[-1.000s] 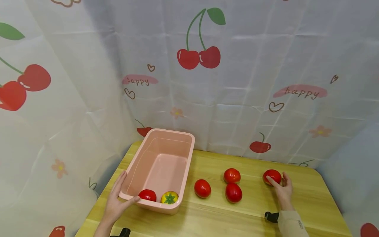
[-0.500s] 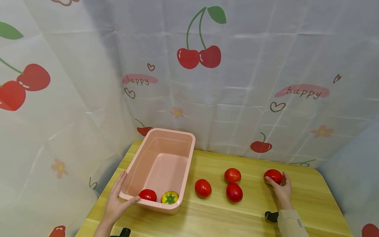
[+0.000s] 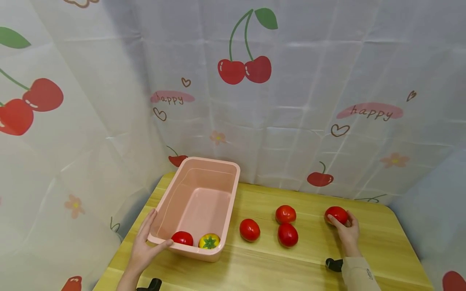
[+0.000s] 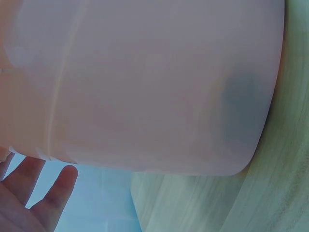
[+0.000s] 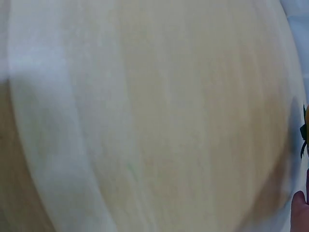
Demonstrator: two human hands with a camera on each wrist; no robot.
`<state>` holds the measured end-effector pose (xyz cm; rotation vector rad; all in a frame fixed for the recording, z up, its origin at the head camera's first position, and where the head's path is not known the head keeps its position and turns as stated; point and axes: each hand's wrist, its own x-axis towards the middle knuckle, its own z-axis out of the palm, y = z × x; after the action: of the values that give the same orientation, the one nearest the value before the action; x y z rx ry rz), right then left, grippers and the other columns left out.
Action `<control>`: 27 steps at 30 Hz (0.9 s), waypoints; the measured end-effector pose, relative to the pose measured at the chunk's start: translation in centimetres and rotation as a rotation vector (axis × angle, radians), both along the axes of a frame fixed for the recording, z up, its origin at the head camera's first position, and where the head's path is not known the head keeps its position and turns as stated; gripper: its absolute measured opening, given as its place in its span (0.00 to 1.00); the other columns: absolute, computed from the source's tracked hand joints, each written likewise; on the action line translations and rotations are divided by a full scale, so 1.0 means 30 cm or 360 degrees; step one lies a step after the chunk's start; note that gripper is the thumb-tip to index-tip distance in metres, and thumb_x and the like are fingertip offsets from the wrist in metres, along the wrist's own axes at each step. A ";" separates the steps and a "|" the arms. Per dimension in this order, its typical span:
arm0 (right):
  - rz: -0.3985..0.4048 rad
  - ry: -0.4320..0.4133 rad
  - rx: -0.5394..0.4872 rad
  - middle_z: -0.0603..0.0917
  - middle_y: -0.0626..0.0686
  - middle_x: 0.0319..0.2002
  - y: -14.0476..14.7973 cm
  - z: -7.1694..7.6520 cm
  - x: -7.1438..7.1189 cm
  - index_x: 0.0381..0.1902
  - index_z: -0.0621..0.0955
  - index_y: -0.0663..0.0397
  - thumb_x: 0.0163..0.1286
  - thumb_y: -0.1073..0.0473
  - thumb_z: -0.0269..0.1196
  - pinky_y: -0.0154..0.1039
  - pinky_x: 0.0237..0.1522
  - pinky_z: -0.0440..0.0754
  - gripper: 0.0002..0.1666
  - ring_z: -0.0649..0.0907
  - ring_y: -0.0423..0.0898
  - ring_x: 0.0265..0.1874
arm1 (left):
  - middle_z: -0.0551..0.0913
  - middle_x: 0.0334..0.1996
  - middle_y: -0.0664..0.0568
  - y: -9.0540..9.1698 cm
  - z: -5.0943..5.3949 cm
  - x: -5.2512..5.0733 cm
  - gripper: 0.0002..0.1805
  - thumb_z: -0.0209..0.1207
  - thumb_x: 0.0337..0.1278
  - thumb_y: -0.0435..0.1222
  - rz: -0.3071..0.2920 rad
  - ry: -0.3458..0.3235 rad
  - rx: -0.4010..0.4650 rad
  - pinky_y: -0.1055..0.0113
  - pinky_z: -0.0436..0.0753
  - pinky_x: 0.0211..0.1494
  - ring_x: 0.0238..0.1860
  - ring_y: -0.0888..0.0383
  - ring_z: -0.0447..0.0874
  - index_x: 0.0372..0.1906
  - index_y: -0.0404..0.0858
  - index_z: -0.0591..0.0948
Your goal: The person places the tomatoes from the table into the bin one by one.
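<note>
My left hand (image 3: pixel 142 246) rests at the near-left corner of a pink plastic bin (image 3: pixel 234 188), its fingers straight along the left rim and its thumb on the front rim. In the left wrist view, spread fingers (image 4: pixel 60 195) show beside the bin's wall (image 4: pixel 154 87). At the right, my right hand (image 3: pixel 348 234) grips a glossy red tomato (image 3: pixel 335 215) between thumb and fingers. The right wrist view catches only its green leafy top (image 5: pixel 303 132) and part of the thumb. Inside the bin lie a red tomato (image 3: pixel 183 238) and a yellow-topped one with green leaves (image 3: pixel 209 241).
Between bin and right hand, three red tomatoes lie on the wooden table (image 3: pixel 269 270): one nearer the bin (image 3: pixel 249 230), a back one (image 3: pixel 285 214) and a front one (image 3: pixel 288 235) touching it. A cherry-print curtain (image 3: pixel 276 121) borders the table behind and at both sides.
The tomato in my right hand has shifted very slightly to the right and away from me. My left hand and the bin stay put.
</note>
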<state>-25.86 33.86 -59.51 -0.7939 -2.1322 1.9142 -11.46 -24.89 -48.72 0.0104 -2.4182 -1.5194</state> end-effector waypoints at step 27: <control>0.0024 0.0141 0.0109 0.57 0.53 0.71 0.080 -0.083 -0.069 0.73 0.56 0.43 0.50 0.40 0.71 0.46 0.66 0.62 0.57 0.60 0.52 0.68 | 0.53 0.71 0.45 0.000 -0.001 0.000 0.51 0.72 0.37 0.29 -0.0004 0.0012 0.0002 0.32 0.51 0.63 0.70 0.41 0.45 0.71 0.35 0.59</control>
<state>-27.93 36.25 -62.02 -0.6690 -2.1437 1.8369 -11.47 -24.90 -48.76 0.0016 -2.4119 -1.5196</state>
